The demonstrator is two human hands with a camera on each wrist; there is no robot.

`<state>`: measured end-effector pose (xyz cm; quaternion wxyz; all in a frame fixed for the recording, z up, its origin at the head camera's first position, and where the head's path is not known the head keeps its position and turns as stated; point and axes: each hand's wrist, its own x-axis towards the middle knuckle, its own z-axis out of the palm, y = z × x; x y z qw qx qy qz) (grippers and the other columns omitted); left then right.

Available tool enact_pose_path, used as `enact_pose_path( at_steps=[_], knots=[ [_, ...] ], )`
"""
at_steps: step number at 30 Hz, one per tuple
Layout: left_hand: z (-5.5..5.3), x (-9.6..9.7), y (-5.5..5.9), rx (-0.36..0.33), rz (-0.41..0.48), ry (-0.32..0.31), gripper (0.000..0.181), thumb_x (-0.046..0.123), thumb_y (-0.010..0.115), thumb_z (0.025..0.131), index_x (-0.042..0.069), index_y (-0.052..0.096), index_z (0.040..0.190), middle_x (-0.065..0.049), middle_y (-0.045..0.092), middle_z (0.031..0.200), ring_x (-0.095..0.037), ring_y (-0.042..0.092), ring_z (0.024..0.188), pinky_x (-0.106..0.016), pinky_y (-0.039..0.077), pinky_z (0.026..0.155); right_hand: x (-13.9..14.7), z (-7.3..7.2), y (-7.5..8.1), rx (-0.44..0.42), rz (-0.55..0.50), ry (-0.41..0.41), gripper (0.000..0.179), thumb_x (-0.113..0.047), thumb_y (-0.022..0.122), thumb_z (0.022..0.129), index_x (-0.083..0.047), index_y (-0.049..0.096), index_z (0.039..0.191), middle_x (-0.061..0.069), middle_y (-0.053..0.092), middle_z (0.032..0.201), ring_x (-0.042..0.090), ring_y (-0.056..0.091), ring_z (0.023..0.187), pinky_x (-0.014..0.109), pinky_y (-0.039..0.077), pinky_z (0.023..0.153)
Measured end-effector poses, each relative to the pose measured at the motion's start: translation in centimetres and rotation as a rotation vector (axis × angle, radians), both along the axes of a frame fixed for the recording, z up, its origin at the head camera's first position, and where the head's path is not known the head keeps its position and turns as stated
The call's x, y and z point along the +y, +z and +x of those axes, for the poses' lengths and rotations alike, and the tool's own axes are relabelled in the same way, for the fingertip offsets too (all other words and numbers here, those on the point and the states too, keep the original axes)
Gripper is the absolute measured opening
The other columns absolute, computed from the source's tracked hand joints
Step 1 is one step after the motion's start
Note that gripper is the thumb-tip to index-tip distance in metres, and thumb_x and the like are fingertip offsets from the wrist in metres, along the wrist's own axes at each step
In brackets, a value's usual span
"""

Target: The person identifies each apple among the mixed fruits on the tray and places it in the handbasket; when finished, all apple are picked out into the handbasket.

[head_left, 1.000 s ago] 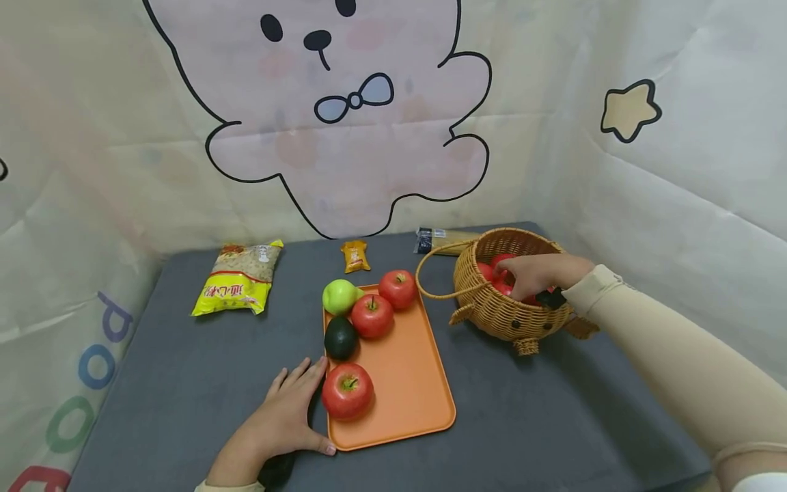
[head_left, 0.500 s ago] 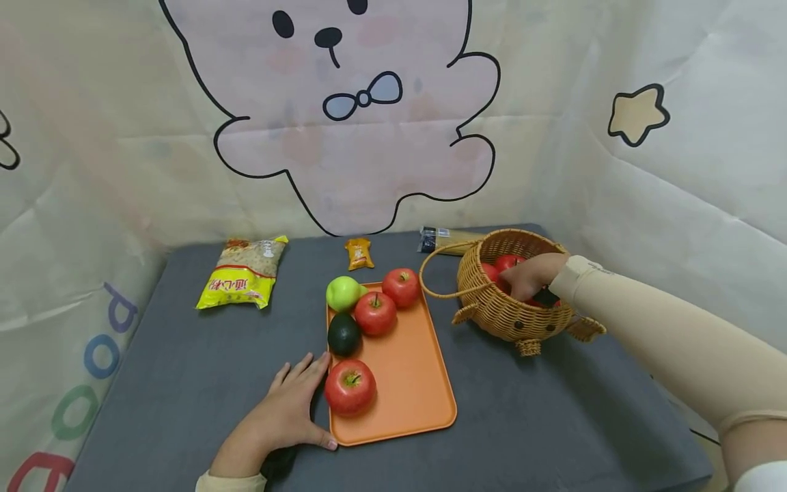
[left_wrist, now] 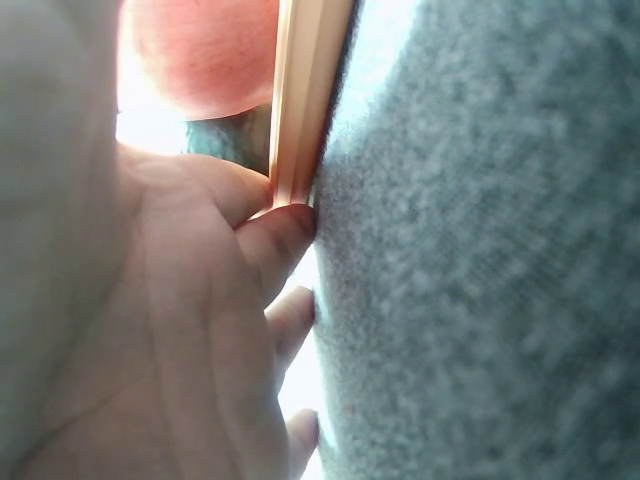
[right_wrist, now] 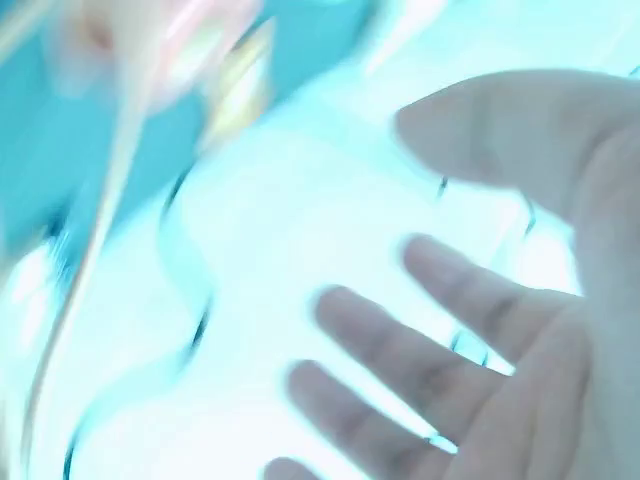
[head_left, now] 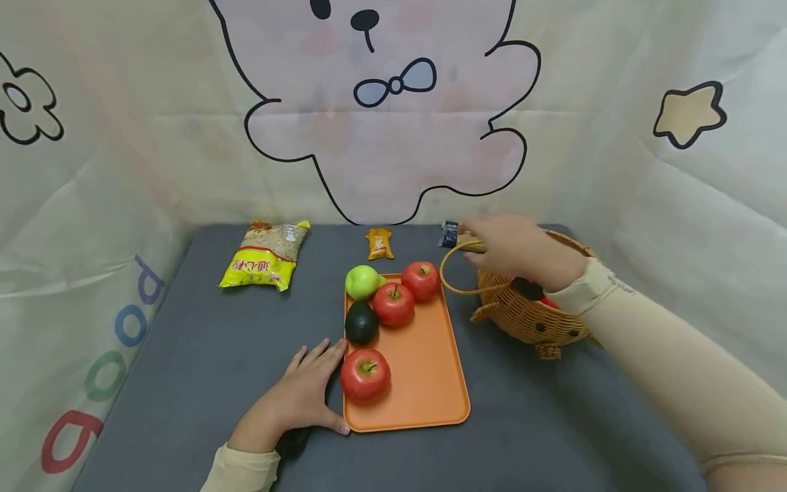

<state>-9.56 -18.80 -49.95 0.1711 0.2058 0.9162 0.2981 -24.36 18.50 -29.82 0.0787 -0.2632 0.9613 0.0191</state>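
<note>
My left hand (head_left: 298,400) lies spread along the left edge of the orange tray (head_left: 424,376), its thumb near the front corner. In the left wrist view, fingertips touch the tray's side wall (left_wrist: 305,100). On the tray are a dark avocado (head_left: 361,322), a green pear (head_left: 363,282) and red apples, the nearest one (head_left: 365,375) close to my left hand. Over the wicker basket (head_left: 529,321) hovers my right hand (head_left: 522,249), its fingers extended and apart with nothing between them in the right wrist view. It hides most of the basket's opening; a bit of red fruit (head_left: 549,302) shows inside.
At the back left lies a yellow bag of pasta (head_left: 264,256). A small orange packet (head_left: 379,244) sits behind the tray. A long packet (head_left: 451,234) lies behind the basket, partly covered by my right hand. The basket's handle (head_left: 444,273) leans toward the tray.
My right hand has come up out of the basket without fruit and moved toward the back left. My left hand stays at the tray's edge. The head view has shifted a little.
</note>
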Motion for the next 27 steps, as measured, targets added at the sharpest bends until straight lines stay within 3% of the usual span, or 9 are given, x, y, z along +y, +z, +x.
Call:
enact_pose_path(
  at_steps=[3, 6, 10, 14, 19, 22, 24, 27],
  knots=[
    [-0.1, 0.1, 0.3, -0.003, 0.008, -0.005, 0.147, 0.066, 0.101, 0.053, 0.009, 0.032, 0.169, -0.009, 0.033, 0.172, -0.037, 0.017, 0.161, -0.066, 0.002, 0.125, -4.2, 1.3, -2.5, 0.042, -0.070, 0.126, 0.066, -0.042, 0.078, 0.095, -0.013, 0.058, 0.151, 0.011, 0.062, 0.143, 0.034, 0.059, 0.123, 0.054, 0.050, 0.101],
    [0.0, 0.2, 0.4, -0.014, 0.020, -0.008, 0.146, 0.067, 0.100, 0.053, 0.009, 0.032, 0.169, -0.010, 0.034, 0.171, -0.039, 0.017, 0.161, -0.068, 0.001, 0.124, -7.4, 2.2, -6.0, 0.037, -0.059, 0.194, 0.084, -0.054, 0.080, 0.091, -0.013, 0.050, 0.159, 0.012, 0.056, 0.152, 0.037, 0.047, 0.139, 0.058, 0.037, 0.114],
    [0.2, 0.3, 0.8, -0.032, 0.013, -0.006, 0.147, 0.067, 0.100, 0.054, 0.008, 0.031, 0.169, -0.009, 0.034, 0.172, -0.040, 0.017, 0.161, -0.068, 0.000, 0.123, -9.4, 2.4, -9.8, 0.050, -0.027, 0.184, 0.094, -0.061, 0.083, 0.086, -0.014, 0.049, 0.160, 0.008, 0.062, 0.147, 0.035, 0.049, 0.136, 0.056, 0.035, 0.111],
    [0.5, 0.4, 0.8, -0.041, -0.011, 0.012, 0.148, 0.067, 0.100, 0.053, 0.009, 0.030, 0.169, -0.007, 0.033, 0.172, -0.039, 0.017, 0.161, -0.068, 0.001, 0.123, -9.7, 2.0, -11.7, 0.071, -0.064, 0.176, 0.088, -0.061, 0.084, 0.086, -0.014, 0.055, 0.155, 0.002, 0.069, 0.138, 0.031, 0.053, 0.127, 0.055, 0.035, 0.109],
    [0.7, 0.4, 0.9, -0.039, -0.012, 0.021, 0.149, 0.067, 0.101, 0.052, 0.007, 0.031, 0.169, -0.008, 0.034, 0.172, -0.040, 0.017, 0.160, -0.069, 0.001, 0.123, -9.8, 1.9, -12.4, 0.135, -0.103, 0.206, 0.073, -0.059, 0.083, 0.084, -0.014, 0.067, 0.139, -0.001, 0.073, 0.130, 0.028, 0.056, 0.117, 0.055, 0.037, 0.105],
    [0.7, 0.5, 1.1, -0.042, -0.001, 0.020, 0.148, 0.066, 0.101, 0.052, 0.006, 0.031, 0.168, -0.010, 0.034, 0.171, -0.042, 0.018, 0.160, -0.070, 0.000, 0.122, -9.6, 2.0, -12.2, 0.171, -0.126, 0.212, 0.072, -0.062, 0.079, 0.082, -0.016, 0.068, 0.136, -0.001, 0.074, 0.124, 0.026, 0.057, 0.112, 0.051, 0.041, 0.100],
    [0.7, 0.6, 1.1, -0.040, -0.003, 0.016, 0.149, 0.067, 0.100, 0.052, 0.006, 0.031, 0.168, -0.010, 0.034, 0.171, -0.042, 0.018, 0.160, -0.070, 0.001, 0.123, -9.1, 2.3, -11.3, 0.182, -0.156, 0.208, 0.074, -0.065, 0.076, 0.080, -0.017, 0.068, 0.136, -0.003, 0.074, 0.121, 0.023, 0.057, 0.109, 0.047, 0.045, 0.096],
    [0.5, 0.7, 1.0, -0.037, -0.010, 0.009, 0.149, 0.068, 0.100, 0.052, 0.007, 0.031, 0.168, -0.010, 0.034, 0.171, -0.042, 0.018, 0.160, -0.070, 0.001, 0.123, -7.8, 3.2, -8.3, 0.193, -0.254, 0.196, 0.075, -0.065, 0.075, 0.078, -0.017, 0.068, 0.136, -0.003, 0.072, 0.120, 0.021, 0.055, 0.105, 0.043, 0.049, 0.088]
  ],
)
